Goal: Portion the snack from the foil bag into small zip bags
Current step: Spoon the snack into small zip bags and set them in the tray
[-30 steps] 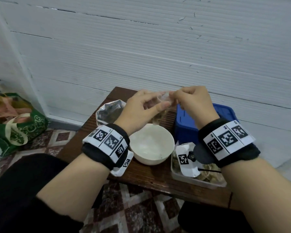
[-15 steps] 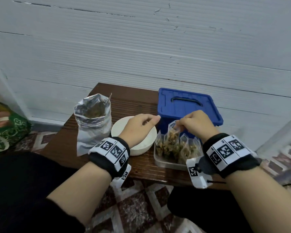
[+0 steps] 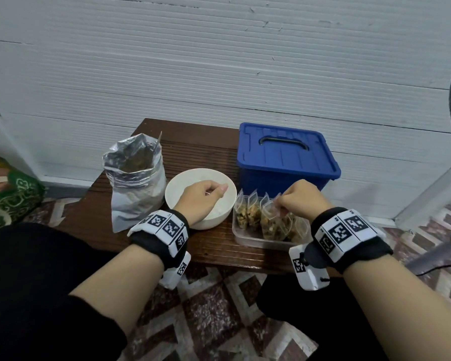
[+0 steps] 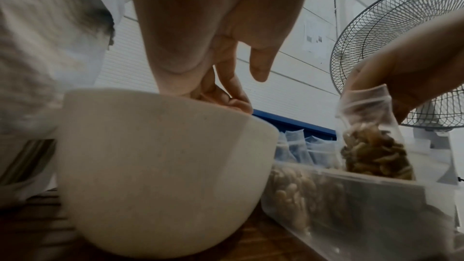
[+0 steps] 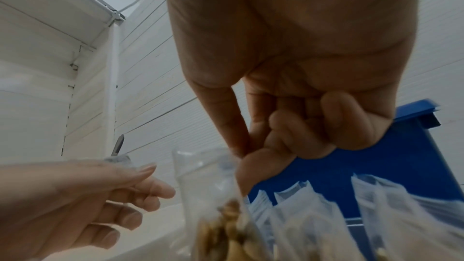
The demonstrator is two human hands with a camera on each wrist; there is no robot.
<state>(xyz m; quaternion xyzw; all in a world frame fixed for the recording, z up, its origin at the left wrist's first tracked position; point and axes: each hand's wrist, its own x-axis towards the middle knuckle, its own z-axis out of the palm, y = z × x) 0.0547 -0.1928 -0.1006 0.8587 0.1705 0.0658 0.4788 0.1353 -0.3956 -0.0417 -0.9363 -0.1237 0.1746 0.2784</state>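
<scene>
An open silver foil bag [image 3: 136, 178] of snack stands at the table's left. A white bowl [image 3: 177, 186] sits beside it, and my left hand [image 3: 203, 196] hovers over the bowl with loosely curled fingers, holding nothing. My right hand [image 3: 297, 201] pinches the top of a small filled zip bag [image 3: 270, 222] [image 4: 371, 146] [image 5: 220, 215] and holds it in the clear plastic tray [image 3: 248, 237]. Several other filled zip bags [image 3: 248, 212] stand upright in that tray.
A blue lidded box [image 3: 284, 157] stands behind the tray. The small brown table [image 3: 214, 246] backs onto a white wall. A green bag [image 3: 11, 199] lies on the floor at left, and a fan [image 4: 401, 37] stands at right. My knees are under the table's front edge.
Both hands came down from sealing the zip bag in the air. The right hand carried the bag down into the tray; the left hand let go and moved over the bowl.
</scene>
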